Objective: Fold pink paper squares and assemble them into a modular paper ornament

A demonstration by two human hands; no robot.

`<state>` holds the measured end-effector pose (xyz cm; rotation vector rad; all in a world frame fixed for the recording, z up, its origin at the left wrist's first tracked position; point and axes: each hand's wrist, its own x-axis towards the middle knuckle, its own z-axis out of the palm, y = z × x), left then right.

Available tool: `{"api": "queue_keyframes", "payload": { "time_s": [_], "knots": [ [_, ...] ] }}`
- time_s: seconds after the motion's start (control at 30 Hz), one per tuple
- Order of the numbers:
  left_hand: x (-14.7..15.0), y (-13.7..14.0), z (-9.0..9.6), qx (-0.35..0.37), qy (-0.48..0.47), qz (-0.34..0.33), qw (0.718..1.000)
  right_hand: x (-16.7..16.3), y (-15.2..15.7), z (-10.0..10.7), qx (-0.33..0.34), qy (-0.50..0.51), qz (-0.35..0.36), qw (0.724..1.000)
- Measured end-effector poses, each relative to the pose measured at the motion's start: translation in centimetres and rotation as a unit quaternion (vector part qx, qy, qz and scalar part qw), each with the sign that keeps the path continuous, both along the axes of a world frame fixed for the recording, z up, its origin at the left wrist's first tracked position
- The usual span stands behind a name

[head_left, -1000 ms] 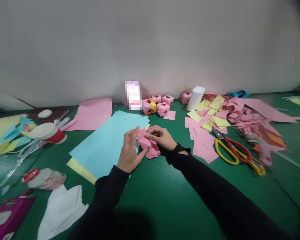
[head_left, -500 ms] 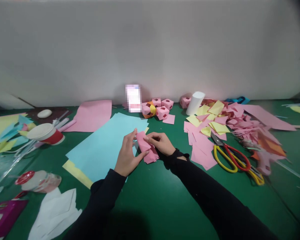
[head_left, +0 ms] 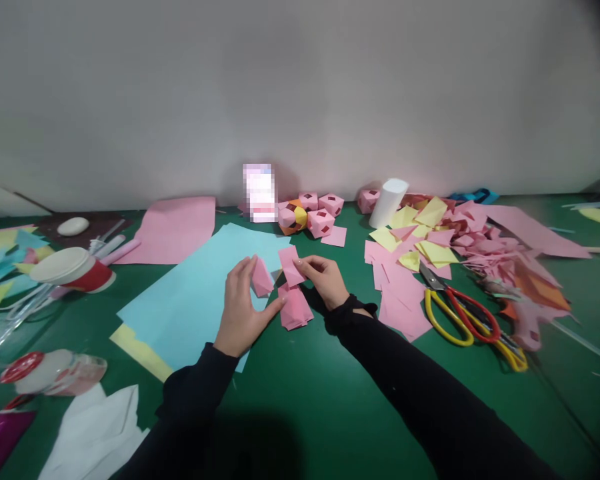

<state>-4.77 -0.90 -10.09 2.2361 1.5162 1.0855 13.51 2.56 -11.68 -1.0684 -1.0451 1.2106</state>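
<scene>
My left hand [head_left: 240, 303] has a small folded pink paper piece [head_left: 262, 278] against its fingers. The left thumb reaches out to the edge of a small pile of pink paper pieces [head_left: 296, 310] on the green table. My right hand [head_left: 327, 279] pinches a creased pink paper square [head_left: 291, 267] between thumb and fingertips, just above that pile. A gap separates the two held pieces. Behind the left hand lie large light blue paper sheets [head_left: 195, 280].
Scissors [head_left: 447, 300] with red and yellow handles lie right, beside pink and yellow cut papers [head_left: 400, 300]. Pink folded-paper balls [head_left: 321, 223], a white paper roll [head_left: 389, 203] and a blurred screen [head_left: 260, 193] stand by the wall. Left are a paper cup [head_left: 75, 270] and a bottle [head_left: 60, 373].
The pink papers that both hands held together are now apart, one piece in each hand. The pile below shows more. The camera view has shifted slightly to the right.
</scene>
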Motion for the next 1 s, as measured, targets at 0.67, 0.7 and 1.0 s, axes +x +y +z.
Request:
{"api": "queue_keyframes", "payload": {
  "time_s": [0.67, 0.7, 1.0],
  "knots": [
    [4.9, 4.0, -0.3, -0.168, -0.307, -0.029, 0.936, -0.1, 0.4, -0.2, -0.003, 0.003, -0.032, 0.999],
    [4.9, 4.0, -0.4, -0.185, -0.315, -0.037, 0.930, 0.0, 0.4, -0.3, -0.003, 0.009, -0.028, 1.000],
    [5.1, 3.9, -0.8, -0.181, -0.263, -0.036, 0.947, 0.0, 0.3, -0.5, -0.011, 0.043, -0.036, 0.998]
  ]
}}
